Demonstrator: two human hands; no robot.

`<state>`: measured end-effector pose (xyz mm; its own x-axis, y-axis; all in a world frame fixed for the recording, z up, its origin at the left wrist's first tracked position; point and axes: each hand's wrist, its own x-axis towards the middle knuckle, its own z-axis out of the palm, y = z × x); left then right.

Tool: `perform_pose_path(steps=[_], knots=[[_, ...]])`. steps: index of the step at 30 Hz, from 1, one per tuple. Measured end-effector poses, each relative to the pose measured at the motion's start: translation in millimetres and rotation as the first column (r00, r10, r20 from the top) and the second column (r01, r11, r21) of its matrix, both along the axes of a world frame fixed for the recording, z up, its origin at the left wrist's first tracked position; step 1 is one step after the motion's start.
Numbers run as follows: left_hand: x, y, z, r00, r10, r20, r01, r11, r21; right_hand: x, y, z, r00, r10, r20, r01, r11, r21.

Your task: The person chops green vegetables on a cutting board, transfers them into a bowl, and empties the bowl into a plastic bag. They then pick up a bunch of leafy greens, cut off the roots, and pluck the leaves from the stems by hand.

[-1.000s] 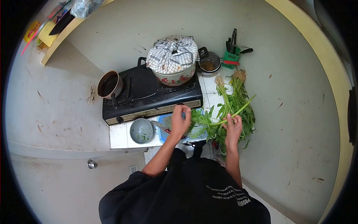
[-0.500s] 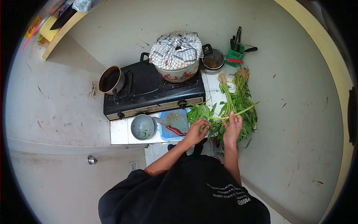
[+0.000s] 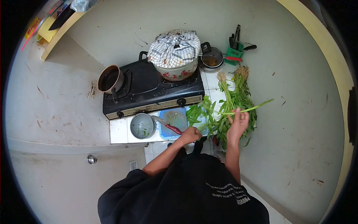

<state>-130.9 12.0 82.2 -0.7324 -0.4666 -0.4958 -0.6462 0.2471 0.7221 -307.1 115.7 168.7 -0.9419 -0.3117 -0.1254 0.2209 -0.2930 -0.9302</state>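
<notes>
My right hand (image 3: 238, 125) pinches a long green leafy stem (image 3: 257, 106) between thumb and fingers. The bare end points up to the right, and leaves trail toward the left. My left hand (image 3: 191, 135) is closed beside the knife's handle end; whatever its fingers hold is hidden. A knife (image 3: 173, 128) with a dark red handle rests across the blue cutting board (image 3: 178, 115), its blade toward the grey bowl (image 3: 142, 126), which has green bits inside. Behind my right hand lies a rooted bunch of leafy greens (image 3: 242, 91).
A black two-burner stove (image 3: 149, 98) carries a brown saucepan (image 3: 110, 79) and a large flowered pot (image 3: 178, 72) under a checked cloth (image 3: 175, 48). A smaller pan (image 3: 212, 59) and a green utensil basket (image 3: 234, 55) stand at the back right, near the wall.
My right hand has moved up and right with the stem, whose bare end now reaches farther right. My left hand has drawn slightly down and left, and its fingers are curled in more.
</notes>
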Motion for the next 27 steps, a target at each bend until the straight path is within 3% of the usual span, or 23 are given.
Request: perform_pose_path(steps=[2, 5, 9, 12, 15, 18, 21, 25, 27], knots=[[14, -6, -40, 0.993, 0.035, -0.111, -0.027, 0.997, 0.074, -15, 4, 15, 0.999, -0.046, -0.029, 0.045, 0.999, -0.031], [14, -25, -59, 0.952, 0.162, -0.261, -0.183, 0.981, -0.059, -25, 8, 17, 1.0, -0.024, -0.012, 0.023, 0.999, -0.041], [-10, -58, -32, 0.874, 0.318, -0.367, -0.366, 0.928, -0.069, -20, 8, 7, 0.994, -0.004, 0.113, 0.015, 0.995, -0.094], [-25, -74, -42, 0.864, 0.254, -0.435, -0.379, 0.897, -0.228, -14, 8, 2, 0.992, 0.013, 0.128, -0.001, 0.996, -0.094], [-30, -73, -34, 0.757, 0.182, -0.627, -0.571, 0.652, -0.5, -15, 12, 0, 0.992, 0.041, 0.116, -0.03, 0.995, -0.096], [-24, -59, 31, 0.65, 0.229, -0.725, -0.605, 0.733, -0.311, -14, 16, 2, 0.995, 0.024, 0.098, -0.017, 0.998, -0.067], [-31, -44, 75, 0.738, -0.17, -0.653, -0.315, 0.769, -0.556, -9, 16, 3, 0.993, 0.025, 0.117, -0.019, 0.998, -0.055], [-41, -29, 76, 0.788, -0.283, -0.547, -0.175, 0.749, -0.639, -3, 12, 4, 0.993, 0.048, 0.107, -0.042, 0.998, -0.053], [-42, -26, 71, 0.793, -0.263, -0.549, -0.192, 0.748, -0.636, -3, 14, 3, 0.995, 0.047, 0.092, -0.042, 0.997, -0.057]])
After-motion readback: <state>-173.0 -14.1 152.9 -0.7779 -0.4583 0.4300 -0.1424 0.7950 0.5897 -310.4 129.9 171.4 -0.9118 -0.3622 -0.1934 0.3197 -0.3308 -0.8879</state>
